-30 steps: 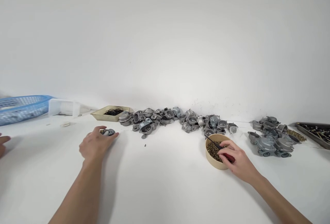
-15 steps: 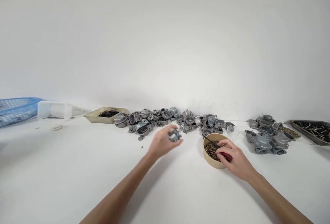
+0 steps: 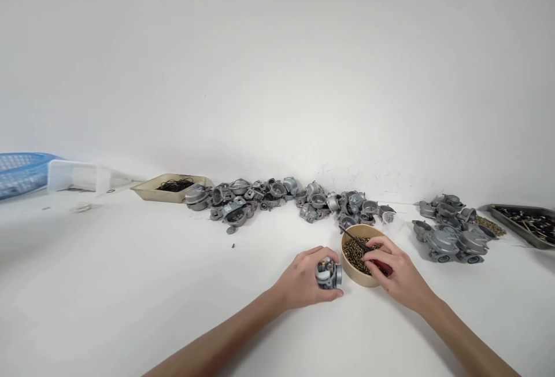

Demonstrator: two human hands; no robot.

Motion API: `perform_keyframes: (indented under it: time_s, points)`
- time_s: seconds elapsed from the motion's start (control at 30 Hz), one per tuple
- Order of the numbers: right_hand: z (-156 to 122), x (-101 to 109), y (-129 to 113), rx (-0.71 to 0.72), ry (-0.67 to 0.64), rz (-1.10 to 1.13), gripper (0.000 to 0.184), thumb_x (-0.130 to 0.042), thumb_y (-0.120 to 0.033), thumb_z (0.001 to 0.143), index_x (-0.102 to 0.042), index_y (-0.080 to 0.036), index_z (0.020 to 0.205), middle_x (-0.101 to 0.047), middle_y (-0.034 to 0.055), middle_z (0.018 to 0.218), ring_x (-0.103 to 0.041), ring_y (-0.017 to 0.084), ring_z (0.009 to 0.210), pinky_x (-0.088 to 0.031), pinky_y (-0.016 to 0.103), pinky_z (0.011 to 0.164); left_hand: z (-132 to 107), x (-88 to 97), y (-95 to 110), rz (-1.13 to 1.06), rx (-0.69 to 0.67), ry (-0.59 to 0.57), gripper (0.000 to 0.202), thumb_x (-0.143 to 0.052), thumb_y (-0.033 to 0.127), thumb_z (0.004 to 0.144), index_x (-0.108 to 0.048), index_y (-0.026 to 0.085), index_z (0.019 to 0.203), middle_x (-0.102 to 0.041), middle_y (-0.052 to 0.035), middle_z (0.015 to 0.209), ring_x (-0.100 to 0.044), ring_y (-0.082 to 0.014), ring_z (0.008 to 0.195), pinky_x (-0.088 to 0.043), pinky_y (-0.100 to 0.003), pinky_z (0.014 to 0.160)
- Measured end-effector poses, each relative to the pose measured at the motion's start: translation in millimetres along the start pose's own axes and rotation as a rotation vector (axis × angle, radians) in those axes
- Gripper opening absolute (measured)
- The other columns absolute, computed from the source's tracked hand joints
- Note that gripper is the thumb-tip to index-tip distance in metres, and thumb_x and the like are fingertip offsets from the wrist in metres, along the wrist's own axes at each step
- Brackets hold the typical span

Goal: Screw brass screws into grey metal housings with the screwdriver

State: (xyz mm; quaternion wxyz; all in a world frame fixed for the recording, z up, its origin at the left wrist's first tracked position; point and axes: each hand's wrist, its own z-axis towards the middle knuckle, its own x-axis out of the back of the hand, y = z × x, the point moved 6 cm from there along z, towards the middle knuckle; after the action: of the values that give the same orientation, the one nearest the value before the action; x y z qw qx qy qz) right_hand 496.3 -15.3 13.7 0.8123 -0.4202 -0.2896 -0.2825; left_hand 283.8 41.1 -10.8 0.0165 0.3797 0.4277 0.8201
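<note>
My left hand [image 3: 303, 278] is closed around a small grey metal casting [image 3: 328, 273], held on the white table just left of a round tan bowl [image 3: 362, 277] full of small brass screws. My right hand [image 3: 392, 273] rests over the bowl's right side, fingers closed on a screwdriver [image 3: 361, 243] with a red handle and dark shaft; its tip points up-left across the screws. The two hands are a few centimetres apart, with the bowl between them.
A long heap of grey castings [image 3: 277, 198] lies along the wall, with a second heap [image 3: 451, 229] to the right. A dark tray of parts [image 3: 526, 222] is at far right. A tan tray with black rings [image 3: 171, 187], a white box [image 3: 73, 176] and a blue basket [image 3: 21, 172] stand at left.
My left hand carried the grey casting from the far left across the table to just beside the screw bowl. My right hand stayed at the bowl with the screwdriver. Another person's hand at far left is gone.
</note>
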Motion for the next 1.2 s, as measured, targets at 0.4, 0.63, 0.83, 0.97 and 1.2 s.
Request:
perform_keyframes:
  time_s: [0.4,0.63,0.83,0.97,1.2]
  points:
    - [2.4,2.4,-6.2,0.008,-0.017,-0.031,0.025,-0.052,-0.029,0.102,-0.076,-0.025,0.097,-0.061,0.0124,0.119,-0.070,0.022,0.083,-0.056,0.032,0.058,5.6,25.1,-9.2,0.153,-0.019,0.049,0.036,-0.049,0.053,0.104,-0.063,0.029,0.128,-0.072,-0.0039,0.120,-0.070,-0.0231,0.101,-0.059,-0.034,0.085]
    - [0.4,1.6,-4.7,-0.024,-0.035,-0.009,0.028,-0.049,-0.032,0.104,-0.075,-0.025,0.098,-0.061,0.0121,0.121,-0.065,0.016,0.066,-0.053,0.031,0.053,-7.4,137.0,-88.2,0.550,0.360,0.581,0.028,-0.055,0.033,0.095,-0.067,0.021,0.117,-0.067,-0.0143,0.125,-0.062,-0.0363,0.117,-0.051,-0.052,0.104]
    - [0.8,0.8,-1.6,-0.035,-0.036,-0.005,0.028,-0.050,-0.033,0.103,-0.075,-0.026,0.097,-0.060,0.0114,0.120,-0.067,0.017,0.071,-0.054,0.032,0.056,-42.6,196.0,-123.1,0.629,0.653,0.791,0.038,-0.058,0.048,0.094,-0.068,0.022,0.120,-0.063,-0.0179,0.128,-0.059,-0.0424,0.123,-0.051,-0.055,0.102]
    - [1.5,0.3,-2.0,-0.043,-0.050,-0.017,0.027,-0.050,-0.033,0.103,-0.075,-0.026,0.097,-0.060,0.0107,0.122,-0.068,0.018,0.073,-0.057,0.035,0.062,-53.3,211.4,-135.9,0.608,0.721,0.806,0.041,-0.054,0.053,0.097,-0.069,0.026,0.125,-0.064,-0.0150,0.132,-0.068,-0.0356,0.107,-0.056,-0.049,0.095]
    - [2.7,0.7,-1.2,-0.050,-0.043,-0.025,0.026,-0.050,-0.032,0.103,-0.075,-0.027,0.097,-0.060,0.0102,0.122,-0.069,0.019,0.075,-0.057,0.037,0.064,-54.8,219.6,-154.7,0.629,0.713,0.738,0.047,-0.054,0.056,0.095,-0.069,0.027,0.129,-0.066,-0.0127,0.137,-0.068,-0.0379,0.112,-0.054,-0.050,0.100]
